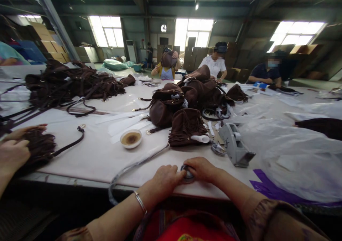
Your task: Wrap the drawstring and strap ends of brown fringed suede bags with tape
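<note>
My left hand (168,178) and my right hand (200,168) meet near the table's front edge. Between them, closed fingers grip a small dark roll with a shiny plastic look (189,176); it appears to be wrapped strap. A long plastic-covered strap (128,168) runs from a brown fringed bag (187,127) and droops over the edge left of my left hand. Whether it joins the roll is hidden. That bag lies just beyond my hands, with a white paper roll (201,139) at its lower front. A similar wrapped coil (218,149) rests beside a grey tape dispenser (236,145).
Behind the fringed bag rises a pile of brown bags (195,91); another heap (72,80) is at the left. A bowl of brownish contents (130,139) stands left. Clear plastic sheeting (299,155) covers the right. A co-worker's hands (13,152) handle a fringed bag; others work across the table.
</note>
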`<state>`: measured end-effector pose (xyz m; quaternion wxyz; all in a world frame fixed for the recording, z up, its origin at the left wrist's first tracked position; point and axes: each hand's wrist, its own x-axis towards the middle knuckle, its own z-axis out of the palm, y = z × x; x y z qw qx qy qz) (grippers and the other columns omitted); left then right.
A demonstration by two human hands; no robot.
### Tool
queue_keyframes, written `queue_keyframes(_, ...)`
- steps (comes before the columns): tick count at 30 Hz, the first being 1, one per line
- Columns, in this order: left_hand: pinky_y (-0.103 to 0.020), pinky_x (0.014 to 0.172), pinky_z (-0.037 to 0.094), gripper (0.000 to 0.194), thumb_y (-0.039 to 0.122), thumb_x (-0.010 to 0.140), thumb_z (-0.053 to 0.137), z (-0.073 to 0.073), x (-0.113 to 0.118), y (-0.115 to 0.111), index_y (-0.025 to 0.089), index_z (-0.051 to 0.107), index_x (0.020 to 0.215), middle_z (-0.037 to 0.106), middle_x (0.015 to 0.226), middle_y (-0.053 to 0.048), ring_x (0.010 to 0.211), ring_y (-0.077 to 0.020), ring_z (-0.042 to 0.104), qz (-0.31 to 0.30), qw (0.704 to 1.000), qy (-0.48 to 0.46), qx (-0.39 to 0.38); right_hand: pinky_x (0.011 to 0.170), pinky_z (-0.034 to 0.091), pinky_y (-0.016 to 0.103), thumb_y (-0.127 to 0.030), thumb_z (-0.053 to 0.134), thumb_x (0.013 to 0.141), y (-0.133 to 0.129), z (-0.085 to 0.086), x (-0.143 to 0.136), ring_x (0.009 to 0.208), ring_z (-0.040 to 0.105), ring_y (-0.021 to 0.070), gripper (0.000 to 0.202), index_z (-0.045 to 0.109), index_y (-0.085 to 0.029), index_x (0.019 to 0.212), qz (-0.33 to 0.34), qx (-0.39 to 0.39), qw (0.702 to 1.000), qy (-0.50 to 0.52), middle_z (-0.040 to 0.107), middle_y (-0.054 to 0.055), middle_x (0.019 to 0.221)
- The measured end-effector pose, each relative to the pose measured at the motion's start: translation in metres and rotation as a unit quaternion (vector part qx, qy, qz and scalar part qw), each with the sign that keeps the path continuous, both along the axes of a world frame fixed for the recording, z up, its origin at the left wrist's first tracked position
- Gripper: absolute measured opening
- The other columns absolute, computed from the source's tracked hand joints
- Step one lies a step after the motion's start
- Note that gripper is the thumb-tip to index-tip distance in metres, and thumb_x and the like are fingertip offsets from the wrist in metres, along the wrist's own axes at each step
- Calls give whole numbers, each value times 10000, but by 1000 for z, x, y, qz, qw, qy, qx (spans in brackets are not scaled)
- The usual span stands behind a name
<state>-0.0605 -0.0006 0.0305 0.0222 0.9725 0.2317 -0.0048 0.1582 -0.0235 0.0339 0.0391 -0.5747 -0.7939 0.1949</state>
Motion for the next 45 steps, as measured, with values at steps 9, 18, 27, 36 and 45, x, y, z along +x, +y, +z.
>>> queue_keyframes(9, -349, 693, 526, 176, 144, 937, 441, -14, 36, -7, 147, 588, 1035, 634, 987, -97, 846, -230, 587, -8, 999, -42, -9, 668, 368, 292, -388, 487, 914, -10, -8, -12, 869, 652, 243, 271, 632, -177, 1002, -218, 14, 974, -54, 720, 106, 945)
queue_keyframes(18, -324, 698, 509, 196, 358, 952, 501, -13, 14, 5, 242, 602, 1074, 625, 881, -56, 769, -201, 611, -28, 999, -18, -13, 750, 388, 276, -308, 522, 893, -8, 3, 1, 894, 639, 204, 170, 654, -206, 926, 16, 22, 997, -67, 716, 62, 944)
queue_keyframes(27, -357, 764, 532, 271, 39, 881, 450, -25, 49, -23, 146, 598, 1082, 656, 978, -109, 865, -230, 634, 103, 993, -58, -26, 685, 409, 313, -351, 435, 947, -12, -13, -16, 870, 672, 259, 269, 617, -166, 1015, -236, 20, 967, -96, 723, 128, 936)
queue_keyframes(36, -312, 683, 499, 195, 182, 927, 498, 4, 10, -3, 227, 564, 1105, 618, 896, -53, 776, -198, 620, -8, 1000, -3, -17, 746, 391, 284, -316, 500, 924, -2, 0, 4, 880, 648, 216, 200, 660, -201, 961, 65, 27, 995, -64, 721, 79, 935)
queue_keyframes(45, -357, 702, 485, 180, 126, 920, 451, -17, 39, -29, 163, 562, 1055, 640, 985, -80, 832, -233, 597, 40, 995, -79, -34, 647, 366, 302, -267, 460, 919, -9, -8, -11, 842, 670, 254, 211, 640, -169, 967, -164, -1, 978, -126, 731, 125, 922)
